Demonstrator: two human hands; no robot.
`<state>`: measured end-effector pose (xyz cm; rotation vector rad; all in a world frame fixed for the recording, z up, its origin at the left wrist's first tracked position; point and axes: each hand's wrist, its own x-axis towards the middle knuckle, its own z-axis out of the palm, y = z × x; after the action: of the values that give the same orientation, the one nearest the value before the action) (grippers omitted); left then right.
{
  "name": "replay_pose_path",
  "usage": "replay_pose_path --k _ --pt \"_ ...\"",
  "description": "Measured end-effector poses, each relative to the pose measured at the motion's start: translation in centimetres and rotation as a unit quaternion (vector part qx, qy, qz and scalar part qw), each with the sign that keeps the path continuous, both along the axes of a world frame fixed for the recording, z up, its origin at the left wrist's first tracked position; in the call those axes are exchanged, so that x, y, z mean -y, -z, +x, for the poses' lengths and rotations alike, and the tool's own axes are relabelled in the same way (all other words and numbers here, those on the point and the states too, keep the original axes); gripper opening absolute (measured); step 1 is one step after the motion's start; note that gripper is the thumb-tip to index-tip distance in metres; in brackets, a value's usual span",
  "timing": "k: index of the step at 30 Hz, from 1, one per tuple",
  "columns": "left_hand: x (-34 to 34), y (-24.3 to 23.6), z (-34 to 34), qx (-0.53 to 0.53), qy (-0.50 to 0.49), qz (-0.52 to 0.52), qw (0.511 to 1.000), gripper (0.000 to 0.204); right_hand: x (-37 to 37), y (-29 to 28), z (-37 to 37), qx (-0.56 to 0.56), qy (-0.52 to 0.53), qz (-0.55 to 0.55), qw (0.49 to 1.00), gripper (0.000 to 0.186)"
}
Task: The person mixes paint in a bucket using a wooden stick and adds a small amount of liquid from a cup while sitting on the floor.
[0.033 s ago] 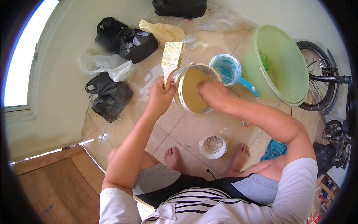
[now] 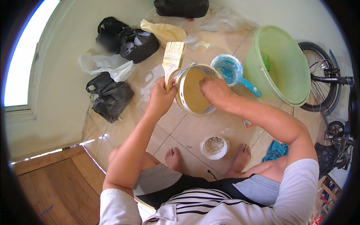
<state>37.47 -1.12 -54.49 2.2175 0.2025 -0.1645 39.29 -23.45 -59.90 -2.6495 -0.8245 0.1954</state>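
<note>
My left hand [image 2: 163,98] grips the wooden handle of a wide paintbrush [image 2: 173,56], its pale bristles pointing up and away from me. That hand is at the left rim of a white bucket [image 2: 182,93], whose mouth shows a yellowish-tan inside. Over the bucket's right side, my right hand [image 2: 216,92] is closed with its fingers curled down at the mouth. What those fingers hold, if anything, is hidden. Just behind the bucket and to its right lies a blue dipper [image 2: 229,71] smeared with white, its handle toward the right.
A large pale green tub [image 2: 277,71] stands at the right, with a bicycle wheel [image 2: 318,75] behind it. Between my feet sits a small white tub [image 2: 215,147] of greyish lumpy stuff. Black plastic bags [image 2: 112,99] lie by the left wall, and a blue cloth [image 2: 276,150] is near my right leg.
My right hand has shifted very slightly to the right over the bucket. My left hand and the paintbrush stay where they were.
</note>
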Motion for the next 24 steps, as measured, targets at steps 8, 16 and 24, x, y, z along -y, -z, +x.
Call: replay_pose_path --k 8,16,24 --pt "0.2 -0.5 -0.1 0.015 0.026 -0.002 1.000 0.027 -1.3 0.9 -0.7 0.035 -0.044 0.036 0.998 0.016" --pt "-0.5 0.4 0.0 0.005 0.008 -0.025 1.000 0.028 -0.2 0.2 0.0 0.024 0.015 0.001 1.000 0.016" --pt "-0.3 0.0 0.0 0.011 0.033 -0.030 0.999 0.027 -1.2 1.1 -0.5 0.026 -0.057 0.106 0.992 0.016"
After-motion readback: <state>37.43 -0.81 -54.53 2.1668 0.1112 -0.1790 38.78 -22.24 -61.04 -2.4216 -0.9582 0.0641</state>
